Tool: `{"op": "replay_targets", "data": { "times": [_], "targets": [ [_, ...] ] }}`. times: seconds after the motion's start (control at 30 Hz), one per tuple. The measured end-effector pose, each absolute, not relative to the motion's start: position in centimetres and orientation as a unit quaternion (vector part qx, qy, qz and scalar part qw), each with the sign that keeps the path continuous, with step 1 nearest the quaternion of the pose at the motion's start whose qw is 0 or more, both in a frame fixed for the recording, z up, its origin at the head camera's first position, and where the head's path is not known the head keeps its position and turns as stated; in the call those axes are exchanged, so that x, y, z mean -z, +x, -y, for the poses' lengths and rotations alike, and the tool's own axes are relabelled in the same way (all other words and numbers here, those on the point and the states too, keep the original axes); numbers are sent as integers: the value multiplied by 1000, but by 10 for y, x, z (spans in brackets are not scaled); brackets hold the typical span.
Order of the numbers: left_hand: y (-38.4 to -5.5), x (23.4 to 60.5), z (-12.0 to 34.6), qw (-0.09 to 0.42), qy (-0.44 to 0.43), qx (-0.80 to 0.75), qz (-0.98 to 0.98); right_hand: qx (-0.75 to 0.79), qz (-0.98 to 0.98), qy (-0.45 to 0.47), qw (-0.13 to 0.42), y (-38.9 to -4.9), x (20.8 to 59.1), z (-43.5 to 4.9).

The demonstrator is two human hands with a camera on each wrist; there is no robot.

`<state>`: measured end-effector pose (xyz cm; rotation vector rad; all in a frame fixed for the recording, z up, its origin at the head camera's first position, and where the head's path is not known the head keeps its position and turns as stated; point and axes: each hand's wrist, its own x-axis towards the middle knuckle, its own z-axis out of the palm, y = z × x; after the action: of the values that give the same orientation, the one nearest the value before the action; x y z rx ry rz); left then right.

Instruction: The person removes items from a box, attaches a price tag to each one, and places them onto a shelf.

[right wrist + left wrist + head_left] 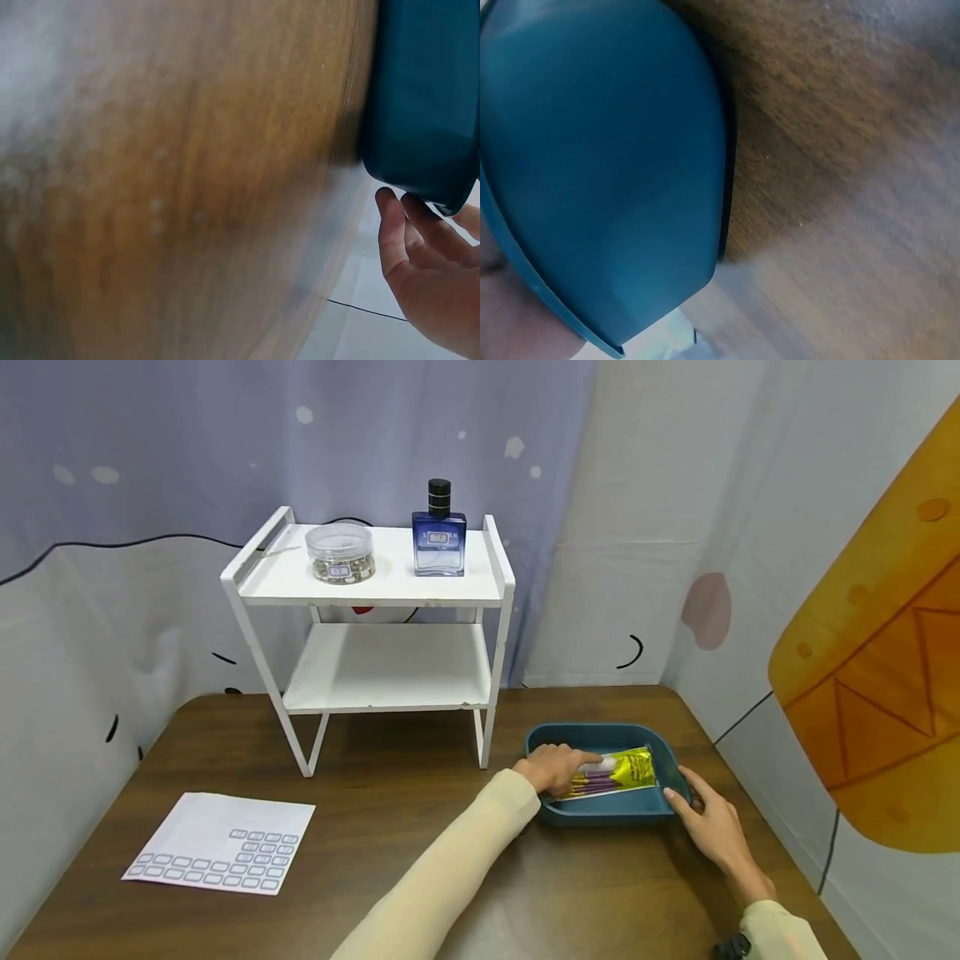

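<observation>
Reads "S" and "AN" on the blue bottle (439, 558), beyond the left grip (557, 770) and to its left; too small to read on the bottle's sticker (438, 537), the jar's (340, 552) label (339, 572), the packet (628, 768) touching that grip, and the paper sheet (206, 827) farther left.

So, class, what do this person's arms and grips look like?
The left sleeve and right sleeve are plain pale cream. The left grip and right grip are ungloved. A black object shows by the right sleeve's edge, too cropped to identify.
</observation>
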<state>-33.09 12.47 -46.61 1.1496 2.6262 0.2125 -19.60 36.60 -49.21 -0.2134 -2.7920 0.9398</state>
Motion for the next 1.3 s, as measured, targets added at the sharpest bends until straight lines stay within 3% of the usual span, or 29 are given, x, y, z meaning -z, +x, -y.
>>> {"op": "replay_targets", "data": {
  "times": [0.27, 0.7, 1.07, 1.3],
  "targets": [
    [-332, 453, -119, 94, 400, -145, -900, -329, 938, -80, 77, -196, 490, -366],
    [-332, 395, -104, 64, 404, -262, -874, -362, 927, -75, 62, -195, 489, -370],
    [-307, 360, -52, 101, 447, -300, -837, -380, 922, -65, 25, -191, 487, -375],
    [-282, 356, -3, 179, 455, -352, -798, -374, 926, -55, 19, -194, 488, -375]
  ]
}}
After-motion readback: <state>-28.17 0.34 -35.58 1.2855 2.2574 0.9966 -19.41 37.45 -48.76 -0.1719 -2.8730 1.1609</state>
